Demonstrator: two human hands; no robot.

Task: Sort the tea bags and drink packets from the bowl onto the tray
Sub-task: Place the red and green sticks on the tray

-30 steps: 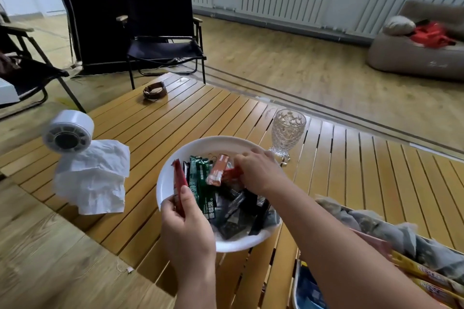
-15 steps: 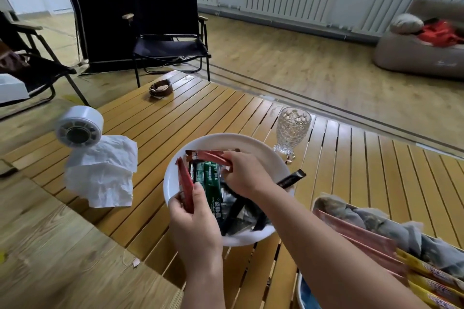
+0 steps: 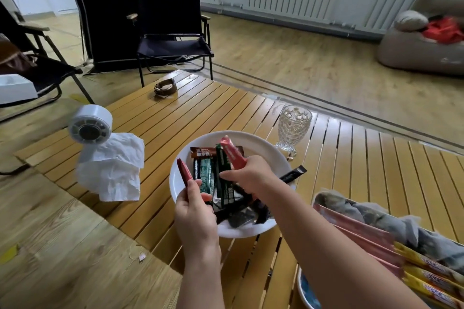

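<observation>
The right hand (image 3: 247, 174) fingers grasp a pink stick packet (image 3: 232, 155) above the round white bowl (image 3: 263, 148) on the slatted wooden counter (image 3: 200, 105). The left hand (image 3: 194, 211) fingers grasp a dark red stick packet (image 3: 184, 173) at the bowl's near-left rim. The tray (image 3: 305, 291) sits at near right.

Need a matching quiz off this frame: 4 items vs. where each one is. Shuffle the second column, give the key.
1. glass goblet
2. leather strap
3. pink stick packet
4. black stick packet

A. far end of the table
B. gripped in the right hand
C. sticking out over the bowl rim
D. upright on the table, beyond the bowl

Pairs: 1-D, 2-A, 3-B, 4-C
</observation>
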